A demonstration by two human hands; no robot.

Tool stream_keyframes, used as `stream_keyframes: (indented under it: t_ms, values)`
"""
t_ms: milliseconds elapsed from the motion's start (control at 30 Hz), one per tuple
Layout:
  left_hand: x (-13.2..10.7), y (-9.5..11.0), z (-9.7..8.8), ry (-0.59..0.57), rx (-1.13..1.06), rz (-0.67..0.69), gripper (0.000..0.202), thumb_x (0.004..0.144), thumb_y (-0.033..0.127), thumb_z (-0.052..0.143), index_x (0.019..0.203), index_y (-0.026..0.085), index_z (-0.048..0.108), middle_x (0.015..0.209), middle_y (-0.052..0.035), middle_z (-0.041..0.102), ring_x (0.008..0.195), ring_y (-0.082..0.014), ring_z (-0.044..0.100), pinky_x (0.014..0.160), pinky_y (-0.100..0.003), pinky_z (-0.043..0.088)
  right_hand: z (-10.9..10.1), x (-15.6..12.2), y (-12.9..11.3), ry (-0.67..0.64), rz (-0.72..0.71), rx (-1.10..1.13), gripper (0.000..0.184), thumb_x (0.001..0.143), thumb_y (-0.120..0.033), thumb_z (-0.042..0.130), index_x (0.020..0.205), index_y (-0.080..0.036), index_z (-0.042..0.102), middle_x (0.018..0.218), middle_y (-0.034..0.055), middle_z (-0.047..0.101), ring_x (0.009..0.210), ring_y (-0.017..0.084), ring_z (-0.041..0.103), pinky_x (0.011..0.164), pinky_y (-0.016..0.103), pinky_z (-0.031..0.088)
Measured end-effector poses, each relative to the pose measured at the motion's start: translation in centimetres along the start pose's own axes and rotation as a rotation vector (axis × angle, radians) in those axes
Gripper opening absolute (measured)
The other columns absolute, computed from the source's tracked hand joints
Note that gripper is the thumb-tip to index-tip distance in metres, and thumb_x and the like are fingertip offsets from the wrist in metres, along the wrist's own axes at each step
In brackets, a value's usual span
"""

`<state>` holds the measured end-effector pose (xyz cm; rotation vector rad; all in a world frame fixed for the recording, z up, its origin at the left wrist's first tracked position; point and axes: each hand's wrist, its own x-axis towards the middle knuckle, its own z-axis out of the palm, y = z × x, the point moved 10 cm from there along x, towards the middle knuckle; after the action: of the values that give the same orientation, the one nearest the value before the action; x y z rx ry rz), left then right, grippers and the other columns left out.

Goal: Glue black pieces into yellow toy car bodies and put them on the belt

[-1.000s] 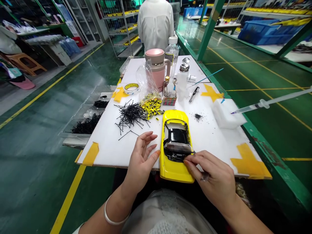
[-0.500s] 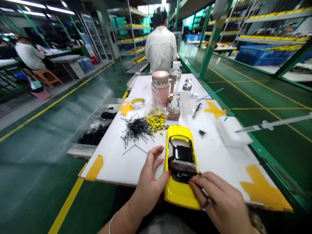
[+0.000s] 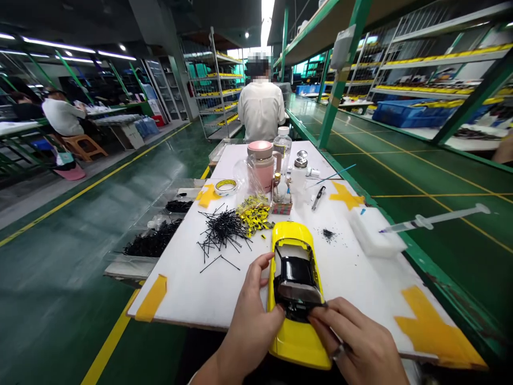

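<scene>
A yellow model car body (image 3: 298, 339) with a black roof (image 3: 295, 269) lies at the front edge of the white tabletop, partly overhanging it. My left hand (image 3: 256, 310) grips its left side, the thumb on the black strip below the windscreen and the fingers along the flank. At the right end of that strip, the fingertips of my right hand (image 3: 356, 331) are pinched together. Something small and dark shows at them, too hidden to name. A shiny metallic thing shows among the right fingers; I cannot tell whether it is a ring or a tool.
Beyond the car lie a heap of thin black rods (image 3: 224, 230) and small yellow-black pieces (image 3: 254, 214). A pink mug (image 3: 262, 171), a tape roll (image 3: 225, 187) and a pen (image 3: 318, 198) stand or lie farther back. At right, a syringe (image 3: 433, 220) rests on a white foam block (image 3: 377, 232).
My left hand has closed in on the car, its thumb now over the black strip. My right hand stays pinched at the strip's right end. The whole view has tilted up.
</scene>
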<state>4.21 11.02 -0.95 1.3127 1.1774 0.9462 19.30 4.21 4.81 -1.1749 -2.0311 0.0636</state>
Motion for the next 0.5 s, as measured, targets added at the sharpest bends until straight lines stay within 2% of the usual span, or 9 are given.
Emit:
stream_keyframes:
  t_ms: [167, 300, 400, 500]
  values:
    - [0.1, 0.8, -0.2, -0.003, 0.014, 0.059, 0.071, 0.073, 0.015, 0.065, 0.14, 0.023, 0.046, 0.15, -0.0113, 0.052, 0.146, -0.0292, 0.045, 0.118, -0.046, 0.039, -0.8, -0.4, 1.2, 0.047, 0.127, 0.141, 0.012, 0.099, -0.012, 0.062, 0.102, -0.021, 0.07, 0.087, 0.0015, 0.067, 0.074, 0.011, 0.067, 0.066, 0.018, 0.052]
    - [0.0, 1.0, -0.3, 0.002, 0.009, 0.08, 0.069, 0.074, 0.017, 0.066, 0.14, 0.022, 0.046, 0.15, -0.0107, 0.052, 0.146, -0.0281, 0.044, 0.117, -0.044, 0.041, -2.1, -1.1, 2.4, 0.09, 0.195, 0.175, 0.018, 0.095, -0.006, 0.066, 0.106, -0.021, 0.072, 0.089, 0.002, 0.067, 0.076, 0.011, 0.065, 0.065, 0.019, 0.051]
    - [-0.1, 1.0, -0.2, -0.001, 0.015, 0.075, 0.069, 0.075, 0.017, 0.065, 0.14, 0.022, 0.046, 0.149, -0.0102, 0.052, 0.145, -0.0272, 0.044, 0.117, -0.044, 0.04, -2.5, -1.5, 2.2, 0.061, 0.162, 0.161, 0.023, 0.094, -0.004, 0.066, 0.11, -0.02, 0.072, 0.091, 0.0033, 0.067, 0.078, 0.011, 0.064, 0.066, 0.021, 0.051]
    - [-0.1, 1.0, -0.2, 0.002, 0.015, 0.071, 0.068, 0.075, 0.017, 0.065, 0.14, 0.022, 0.046, 0.15, -0.01, 0.052, 0.146, -0.0265, 0.044, 0.118, -0.043, 0.04, -2.3, -1.7, 1.1, 0.007, 0.069, 0.152, 0.03, 0.094, -0.002, 0.064, 0.119, -0.018, 0.07, 0.091, 0.0044, 0.066, 0.077, 0.012, 0.064, 0.067, 0.021, 0.052]
